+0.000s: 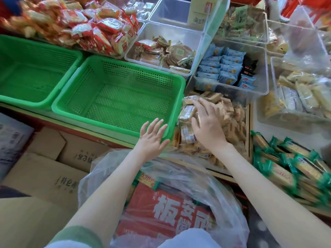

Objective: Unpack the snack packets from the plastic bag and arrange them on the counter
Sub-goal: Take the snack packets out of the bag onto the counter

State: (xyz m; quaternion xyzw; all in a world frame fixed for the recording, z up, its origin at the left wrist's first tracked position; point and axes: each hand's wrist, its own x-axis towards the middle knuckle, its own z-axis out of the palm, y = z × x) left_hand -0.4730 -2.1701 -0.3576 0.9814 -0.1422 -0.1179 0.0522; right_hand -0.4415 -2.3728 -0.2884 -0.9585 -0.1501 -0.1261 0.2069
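A clear plastic bag [206, 187] stands open at the bottom centre, with a red printed pack [166, 210] and green-edged snack packets inside. A heap of brown snack packets [231, 120] lies on the counter right of the green basket [116, 97]. My right hand [206, 122] rests flat on that heap, fingers spread and straight. My left hand [154, 138] hovers open in front of the basket's near rim, holding nothing.
A second green basket [30, 68] sits at the left. Clear bins hold blue packets [225, 70], brown packets [161, 51] and yellow packets [300, 93]. Red packets [93, 27] pile up at the back left. Green packets [290, 169] lie at the right. Cardboard boxes [44, 169] stand below left.
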